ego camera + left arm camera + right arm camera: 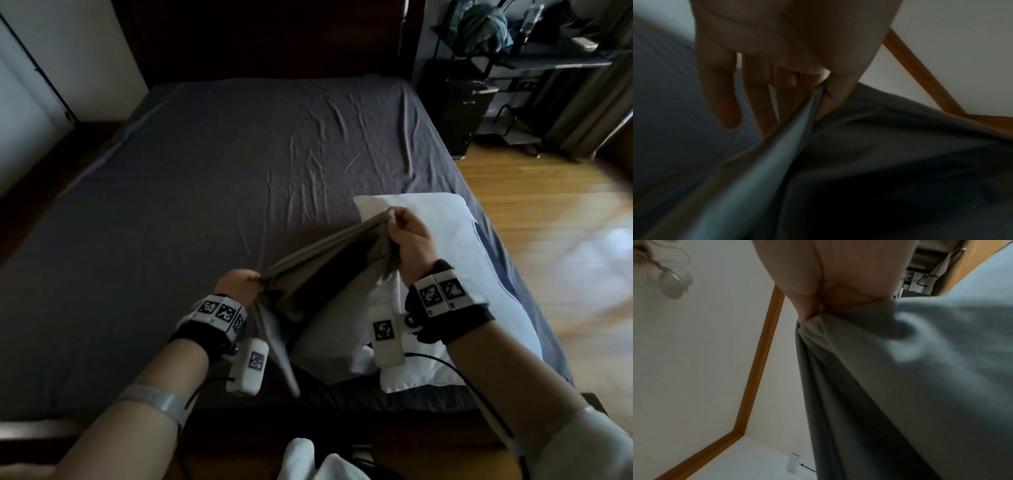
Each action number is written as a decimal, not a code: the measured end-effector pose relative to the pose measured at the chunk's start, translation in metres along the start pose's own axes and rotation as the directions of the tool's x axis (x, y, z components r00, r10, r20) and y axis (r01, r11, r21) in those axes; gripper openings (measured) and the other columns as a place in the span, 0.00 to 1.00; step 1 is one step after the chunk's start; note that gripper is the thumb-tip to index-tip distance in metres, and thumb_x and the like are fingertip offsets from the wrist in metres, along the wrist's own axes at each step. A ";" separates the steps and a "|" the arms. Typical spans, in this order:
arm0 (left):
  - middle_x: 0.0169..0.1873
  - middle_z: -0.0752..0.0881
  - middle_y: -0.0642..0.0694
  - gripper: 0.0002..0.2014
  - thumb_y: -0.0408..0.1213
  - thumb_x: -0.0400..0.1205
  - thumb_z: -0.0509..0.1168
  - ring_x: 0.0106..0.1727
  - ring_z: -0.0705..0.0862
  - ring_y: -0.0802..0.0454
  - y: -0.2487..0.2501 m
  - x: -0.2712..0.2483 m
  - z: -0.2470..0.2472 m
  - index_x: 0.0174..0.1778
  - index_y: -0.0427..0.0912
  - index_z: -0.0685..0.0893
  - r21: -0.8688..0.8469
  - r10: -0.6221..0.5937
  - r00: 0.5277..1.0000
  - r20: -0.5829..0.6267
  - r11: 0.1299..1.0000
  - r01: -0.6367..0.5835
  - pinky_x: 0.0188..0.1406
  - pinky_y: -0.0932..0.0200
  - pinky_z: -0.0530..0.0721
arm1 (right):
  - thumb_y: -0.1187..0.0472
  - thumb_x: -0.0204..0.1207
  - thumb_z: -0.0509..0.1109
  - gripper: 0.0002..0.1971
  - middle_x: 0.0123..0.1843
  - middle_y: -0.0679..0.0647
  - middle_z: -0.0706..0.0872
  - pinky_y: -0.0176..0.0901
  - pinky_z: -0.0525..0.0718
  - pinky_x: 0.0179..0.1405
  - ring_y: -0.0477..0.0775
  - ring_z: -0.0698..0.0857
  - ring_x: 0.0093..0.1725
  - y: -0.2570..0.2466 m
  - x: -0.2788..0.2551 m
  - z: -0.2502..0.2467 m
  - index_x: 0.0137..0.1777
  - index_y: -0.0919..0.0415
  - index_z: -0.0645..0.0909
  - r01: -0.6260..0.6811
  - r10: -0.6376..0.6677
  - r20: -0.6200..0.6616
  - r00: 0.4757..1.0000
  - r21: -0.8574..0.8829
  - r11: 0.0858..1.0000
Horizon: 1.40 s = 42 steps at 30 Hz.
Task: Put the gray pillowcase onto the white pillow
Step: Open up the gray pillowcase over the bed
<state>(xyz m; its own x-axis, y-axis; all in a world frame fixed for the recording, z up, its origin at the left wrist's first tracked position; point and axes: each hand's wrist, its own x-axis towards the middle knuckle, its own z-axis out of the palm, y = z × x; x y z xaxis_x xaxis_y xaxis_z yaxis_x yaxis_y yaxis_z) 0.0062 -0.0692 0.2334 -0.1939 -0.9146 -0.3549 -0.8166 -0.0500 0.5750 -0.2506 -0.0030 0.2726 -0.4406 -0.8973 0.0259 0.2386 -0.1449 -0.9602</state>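
Observation:
The gray pillowcase point(325, 274) hangs stretched between both hands above the near right part of the bed, its mouth held apart and dark inside. My left hand point(239, 282) pinches the hem at its left corner; in the left wrist view the thumb and fingers point(830, 97) clamp the folded hem of the pillowcase point(879, 146). My right hand point(407, 236) grips the hem's right corner, with the pillowcase point(900, 386) bunched in its fist. The white pillow point(479, 260) lies on the bed's right edge, partly behind the pillowcase and my right wrist.
The bed point(222, 178) wears a dark gray fitted sheet and has a dark headboard point(267, 37) at the far end. A wooden floor point(548, 212) runs along the right, with a metal rack point(513, 68) and a dark cabinet in the far corner.

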 end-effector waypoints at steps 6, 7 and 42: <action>0.53 0.86 0.37 0.13 0.39 0.80 0.64 0.59 0.82 0.41 -0.043 0.005 0.004 0.53 0.35 0.85 -0.071 -0.092 0.996 0.003 0.993 0.092 0.56 0.58 0.73 | 0.70 0.82 0.56 0.13 0.20 0.42 0.80 0.27 0.71 0.24 0.35 0.74 0.20 0.003 0.011 -0.027 0.38 0.56 0.73 -0.066 0.035 -0.094 0.995 -0.356 0.932; 0.52 0.87 0.36 0.12 0.38 0.81 0.63 0.58 0.83 0.40 -0.047 0.005 0.003 0.51 0.34 0.86 -0.085 -0.105 0.994 -0.011 0.991 0.104 0.56 0.55 0.75 | 0.67 0.82 0.59 0.10 0.23 0.43 0.80 0.29 0.72 0.27 0.35 0.75 0.22 0.011 0.013 -0.033 0.39 0.58 0.75 -0.104 0.060 -0.101 0.993 -0.522 0.846; 0.64 0.82 0.37 0.18 0.36 0.81 0.64 0.68 0.78 0.42 -0.114 0.036 -0.163 0.65 0.32 0.80 -0.308 -0.138 0.823 -0.551 0.950 -0.047 0.65 0.62 0.70 | 0.66 0.72 0.72 0.06 0.41 0.52 0.78 0.40 0.73 0.47 0.54 0.79 0.45 0.048 0.030 0.107 0.46 0.70 0.83 0.205 -0.078 0.203 0.976 -0.733 0.648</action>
<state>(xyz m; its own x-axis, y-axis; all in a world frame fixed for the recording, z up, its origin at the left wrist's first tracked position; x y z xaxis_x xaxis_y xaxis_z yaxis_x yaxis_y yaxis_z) 0.1808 -0.1616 0.2754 0.2528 -0.9669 0.0349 -0.5990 -0.1281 0.7904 -0.1596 -0.0818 0.2567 -0.2727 -0.9493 0.1566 -0.5702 0.0283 -0.8210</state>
